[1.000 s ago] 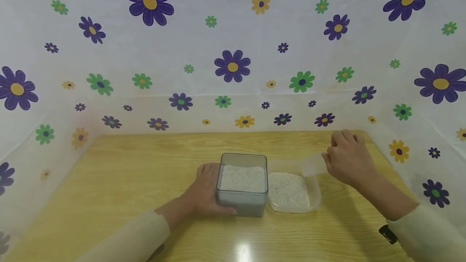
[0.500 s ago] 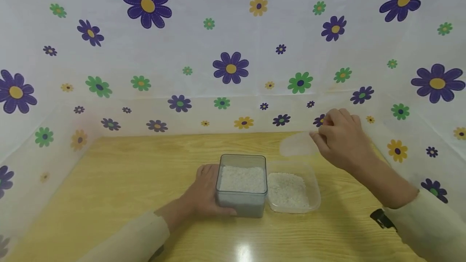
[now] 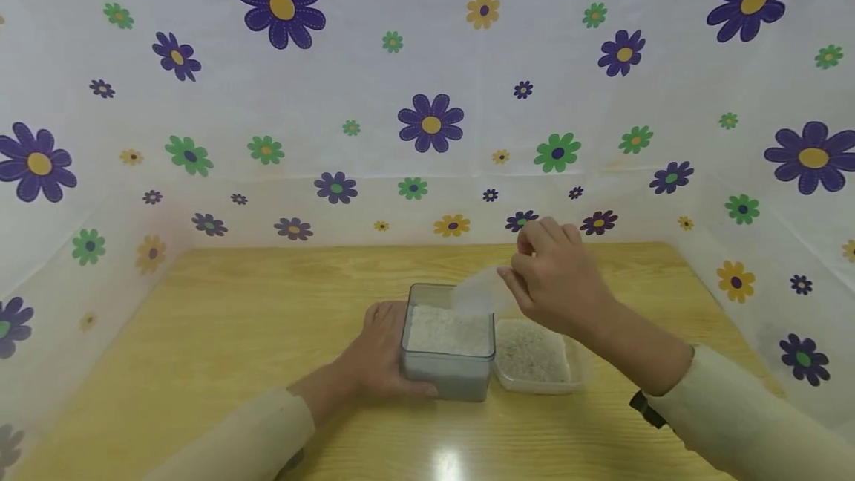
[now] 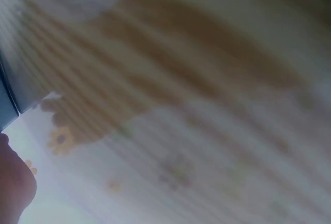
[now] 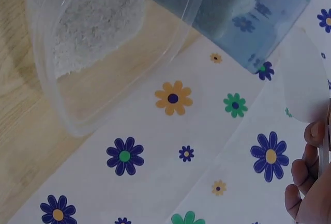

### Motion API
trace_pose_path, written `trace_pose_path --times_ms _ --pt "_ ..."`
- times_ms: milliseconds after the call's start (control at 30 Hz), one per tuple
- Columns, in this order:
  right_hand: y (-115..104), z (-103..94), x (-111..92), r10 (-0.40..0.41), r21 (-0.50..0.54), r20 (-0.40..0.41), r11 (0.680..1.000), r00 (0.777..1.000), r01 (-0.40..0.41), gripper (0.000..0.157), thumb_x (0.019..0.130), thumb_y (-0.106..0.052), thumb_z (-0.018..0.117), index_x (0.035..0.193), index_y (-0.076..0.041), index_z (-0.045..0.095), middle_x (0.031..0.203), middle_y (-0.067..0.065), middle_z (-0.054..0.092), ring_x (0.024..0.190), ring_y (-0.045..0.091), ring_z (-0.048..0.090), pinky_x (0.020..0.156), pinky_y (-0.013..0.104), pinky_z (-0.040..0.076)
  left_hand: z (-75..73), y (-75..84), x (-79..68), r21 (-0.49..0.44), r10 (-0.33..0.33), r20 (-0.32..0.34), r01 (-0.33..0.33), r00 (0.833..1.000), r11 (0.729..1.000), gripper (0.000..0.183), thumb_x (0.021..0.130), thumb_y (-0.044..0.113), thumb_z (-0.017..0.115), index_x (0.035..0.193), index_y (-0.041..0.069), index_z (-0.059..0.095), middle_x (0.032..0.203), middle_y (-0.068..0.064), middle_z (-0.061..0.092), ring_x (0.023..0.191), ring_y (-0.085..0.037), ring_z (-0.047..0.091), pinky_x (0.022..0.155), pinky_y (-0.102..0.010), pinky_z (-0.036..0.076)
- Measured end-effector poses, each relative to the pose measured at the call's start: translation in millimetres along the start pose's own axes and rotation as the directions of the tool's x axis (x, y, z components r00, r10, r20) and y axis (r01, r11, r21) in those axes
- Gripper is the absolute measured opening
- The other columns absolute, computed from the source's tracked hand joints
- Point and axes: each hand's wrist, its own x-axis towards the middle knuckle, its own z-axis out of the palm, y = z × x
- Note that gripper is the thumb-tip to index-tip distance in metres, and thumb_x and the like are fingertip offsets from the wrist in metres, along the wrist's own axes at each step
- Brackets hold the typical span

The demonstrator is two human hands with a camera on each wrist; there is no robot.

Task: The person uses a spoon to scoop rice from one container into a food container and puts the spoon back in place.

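Note:
My left hand (image 3: 382,355) grips the left side of a grey-blue see-through box (image 3: 446,377), thumb along its front and fingers toward the back. White rice (image 3: 434,329) lies inside. In the left wrist view only a box corner (image 4: 7,102) and part of my hand (image 4: 15,182) show, at the left edge. My right hand (image 3: 557,277) pinches the handle of a translucent white scoop (image 3: 477,292). Its bowl overlaps the box's back right rim in the head view. The right wrist view shows the scoop (image 5: 307,79) beside the box (image 5: 243,32), fingers curled at its handle.
Close to the box's right side stands a low clear plastic container (image 3: 541,386) with rice (image 3: 531,351) in it. Both sit on a wood-grain table (image 3: 267,295). A white flower-print cloth (image 3: 361,80) rises behind and at both sides.
My right hand has risen from the clear container's back right and swung left with the scoop, which is now at the box's rim. My left hand and the box stay in place.

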Motion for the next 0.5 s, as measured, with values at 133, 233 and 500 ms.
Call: trace_pose_path --times_ms 133,233,500 --pt "-14 13.5 2 -0.072 -0.024 -0.003 0.997 0.997 0.072 0.034 0.092 -0.026 0.068 0.062 -0.012 0.061 0.084 0.005 0.048 0.082 0.024 0.043 0.074 0.040 0.038 1.0 -0.9 0.6 0.010 0.006 -0.008 -0.006 1.000 1.000 0.122 0.062 0.090 0.062 0.147 0.009 0.031 0.137 -0.006 0.046 0.125 -0.023 0.039 0.111 -0.051 0.024" --pt "-24 22.5 4 -0.111 -0.051 0.012 0.992 0.994 0.111 0.035 0.091 -0.026 0.068 0.061 -0.013 0.059 0.086 0.004 0.048 0.084 0.024 0.043 0.074 0.038 0.036 1.5 -0.8 0.4 0.011 0.010 -0.014 -0.010 1.000 1.000 0.122 0.062 0.091 0.062 0.147 0.008 0.031 0.136 -0.006 0.047 0.124 -0.024 0.040 0.110 -0.050 0.025" --pt "-47 40.8 5 -0.114 -0.053 0.146 0.991 0.983 0.123 0.034 0.093 -0.031 0.067 0.063 -0.014 0.061 0.089 0.001 0.049 0.086 0.021 0.041 0.075 0.036 0.034 -2.7 3.7 -0.1 0.008 0.010 -0.005 -0.009 1.000 1.000 0.120 0.064 0.086 0.066 0.146 0.006 0.031 0.136 -0.009 0.047 0.124 -0.026 0.040 0.109 -0.052 0.026"
